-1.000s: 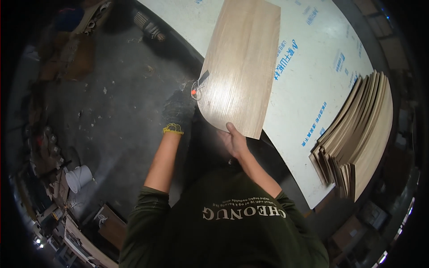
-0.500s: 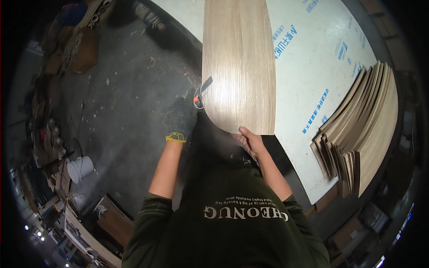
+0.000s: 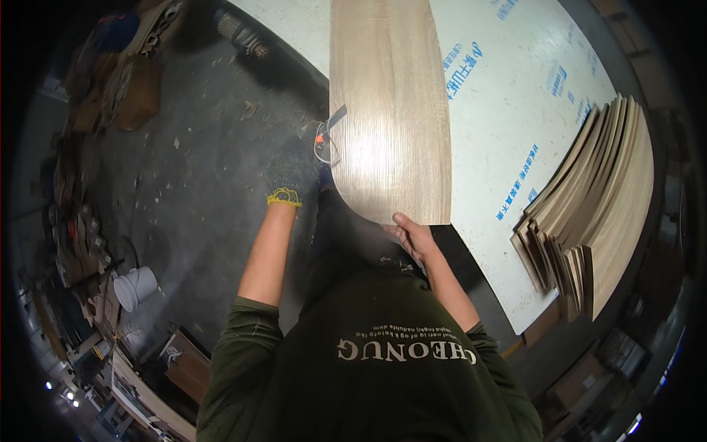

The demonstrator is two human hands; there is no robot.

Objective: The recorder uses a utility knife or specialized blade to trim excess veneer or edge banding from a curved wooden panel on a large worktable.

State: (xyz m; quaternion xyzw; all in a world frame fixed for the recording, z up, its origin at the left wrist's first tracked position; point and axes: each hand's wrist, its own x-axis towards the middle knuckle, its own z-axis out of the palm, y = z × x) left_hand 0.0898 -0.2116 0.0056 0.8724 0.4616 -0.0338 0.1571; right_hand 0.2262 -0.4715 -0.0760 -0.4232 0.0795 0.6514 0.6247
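A long wood-grain board [image 3: 390, 132] with a rounded near-left corner lies over a pale sheet [image 3: 490, 162]. My bare right hand [image 3: 412, 237] grips the board's near end, thumb on top and fingers underneath. At the board's left edge is my left hand [image 3: 293, 166], in a dark knit glove with a yellow cuff. It is closed around a small hand tool [image 3: 321, 138] with an orange spot, a pale curved loop and a flat dark strip reaching over the board's edge. The glove's fingers are dark and partly hidden, and the tool's exact kind is unclear.
A fanned stack of similar wood-grain boards [image 3: 589, 214] stands at the right on the printed pale sheet. On the floor at left are a white bucket [image 3: 135, 288], a brown carton [image 3: 138, 94] and board offcuts [image 3: 188, 365]. A ribbed cylindrical object [image 3: 241, 33] lies at the upper left.
My left hand and the tool have moved farther away along the board's left edge. My right hand keeps its grip on the board's near end.
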